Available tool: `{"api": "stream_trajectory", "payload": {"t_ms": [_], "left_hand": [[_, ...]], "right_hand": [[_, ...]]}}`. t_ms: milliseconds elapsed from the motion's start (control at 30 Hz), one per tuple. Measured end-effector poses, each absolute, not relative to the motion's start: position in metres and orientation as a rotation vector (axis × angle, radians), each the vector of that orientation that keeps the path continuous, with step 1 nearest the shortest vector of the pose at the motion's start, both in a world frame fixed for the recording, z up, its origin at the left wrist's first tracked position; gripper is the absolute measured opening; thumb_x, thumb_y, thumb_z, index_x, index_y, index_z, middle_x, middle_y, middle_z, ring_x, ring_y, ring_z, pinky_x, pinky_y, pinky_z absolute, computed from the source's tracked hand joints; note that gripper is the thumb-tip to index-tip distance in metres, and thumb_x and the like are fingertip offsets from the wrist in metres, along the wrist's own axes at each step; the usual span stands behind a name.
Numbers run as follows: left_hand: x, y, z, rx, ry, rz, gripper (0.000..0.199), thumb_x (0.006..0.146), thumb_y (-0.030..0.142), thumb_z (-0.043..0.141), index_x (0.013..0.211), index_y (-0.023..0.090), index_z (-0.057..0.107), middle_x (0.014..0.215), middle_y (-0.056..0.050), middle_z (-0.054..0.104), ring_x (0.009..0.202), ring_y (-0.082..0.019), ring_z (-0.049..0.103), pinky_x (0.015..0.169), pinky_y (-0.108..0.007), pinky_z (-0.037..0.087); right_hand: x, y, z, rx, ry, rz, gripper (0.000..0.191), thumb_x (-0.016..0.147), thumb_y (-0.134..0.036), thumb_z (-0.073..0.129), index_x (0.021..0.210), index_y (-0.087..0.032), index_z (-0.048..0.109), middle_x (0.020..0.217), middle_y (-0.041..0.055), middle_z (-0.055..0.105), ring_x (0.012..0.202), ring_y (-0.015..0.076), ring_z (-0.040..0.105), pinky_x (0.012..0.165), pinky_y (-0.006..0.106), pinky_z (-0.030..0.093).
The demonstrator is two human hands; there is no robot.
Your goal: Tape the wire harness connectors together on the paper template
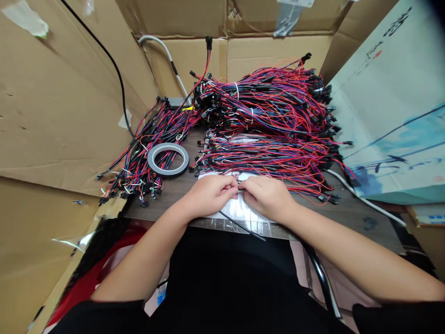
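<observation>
My left hand (214, 194) and my right hand (267, 197) meet fingertip to fingertip near the table's front edge. Both are closed in a pinch over a white sheet (248, 212). A small dark bit shows between the fingertips, too hidden to name. From below my left hand a thin black cable or tube (243, 226) slants down to the right, past the table edge. Just beyond the hands lies a row of red, blue and black wire harnesses (264, 155) with black connectors. To the left, a grey roll of tape (168, 159) rests partly on more wires.
Tied bundles of harnesses (271, 99) are piled at the back. A looser heap of harnesses (139, 157) lies at left. Cardboard walls (62, 93) enclose the left and back; a pale printed panel (392, 116) stands at right. A white cable (365, 199) crosses the table's right side.
</observation>
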State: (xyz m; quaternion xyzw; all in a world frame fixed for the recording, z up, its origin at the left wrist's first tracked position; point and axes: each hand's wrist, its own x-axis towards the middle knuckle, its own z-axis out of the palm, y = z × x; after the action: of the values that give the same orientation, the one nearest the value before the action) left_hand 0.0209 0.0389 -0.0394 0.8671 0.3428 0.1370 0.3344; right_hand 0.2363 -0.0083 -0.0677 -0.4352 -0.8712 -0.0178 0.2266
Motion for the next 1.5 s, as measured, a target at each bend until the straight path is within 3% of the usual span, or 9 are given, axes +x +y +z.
{"api": "stream_trajectory", "payload": {"t_ms": [767, 933, 1133, 1333, 1500], "left_hand": [[0.017, 0.042, -0.041, 2.203, 0.818, 0.398, 0.018, 0.094, 0.022, 0.047, 0.096, 0.02, 0.065, 0.089, 0.001, 0.07, 0.08, -0.013, 0.062, 0.074, -0.025, 0.04], [0.017, 0.04, -0.041, 2.202, 0.843, 0.393, 0.018, 0.092, 0.024, 0.049, 0.096, 0.021, 0.066, 0.079, 0.003, 0.066, 0.071, -0.011, 0.057, 0.067, -0.024, 0.037], [0.018, 0.036, -0.041, 2.259, 0.893, 0.376, 0.015, 0.087, 0.033, 0.06, 0.095, 0.021, 0.066, 0.06, 0.006, 0.049, 0.056, -0.01, 0.044, 0.058, -0.023, 0.03], [0.02, 0.037, -0.041, 2.239, 0.892, 0.387, 0.017, 0.091, 0.032, 0.055, 0.089, 0.02, 0.067, 0.066, 0.004, 0.058, 0.062, -0.01, 0.05, 0.062, -0.024, 0.031], [0.023, 0.035, -0.04, 2.239, 0.909, 0.417, 0.017, 0.09, 0.026, 0.054, 0.079, 0.019, 0.065, 0.062, 0.005, 0.055, 0.06, -0.01, 0.046, 0.06, -0.024, 0.029]], "right_hand": [[0.233, -0.01, -0.062, -1.203, -2.395, 0.069, 0.02, 0.097, -0.029, 0.047, 0.091, -0.017, 0.062, 0.078, 0.0034, 0.066, 0.069, 0.0137, 0.058, 0.06, 0.027, 0.036], [0.233, -0.011, -0.058, -1.2, -2.374, 0.177, 0.019, 0.096, -0.029, 0.048, 0.087, -0.018, 0.062, 0.076, 0.0019, 0.064, 0.068, 0.0127, 0.056, 0.061, 0.026, 0.035], [0.232, -0.011, -0.055, -1.233, -2.304, 0.287, 0.018, 0.093, -0.028, 0.051, 0.086, -0.018, 0.063, 0.072, 0.0002, 0.063, 0.062, 0.0111, 0.053, 0.059, 0.026, 0.033], [0.232, -0.011, -0.055, -1.241, -2.296, 0.31, 0.018, 0.092, -0.027, 0.05, 0.083, -0.018, 0.064, 0.07, 0.0001, 0.063, 0.06, 0.011, 0.053, 0.059, 0.026, 0.034], [0.233, -0.012, -0.057, -1.228, -2.287, 0.292, 0.017, 0.089, -0.021, 0.05, 0.095, -0.019, 0.065, 0.076, 0.0004, 0.067, 0.063, 0.0117, 0.057, 0.062, 0.025, 0.039]]}}
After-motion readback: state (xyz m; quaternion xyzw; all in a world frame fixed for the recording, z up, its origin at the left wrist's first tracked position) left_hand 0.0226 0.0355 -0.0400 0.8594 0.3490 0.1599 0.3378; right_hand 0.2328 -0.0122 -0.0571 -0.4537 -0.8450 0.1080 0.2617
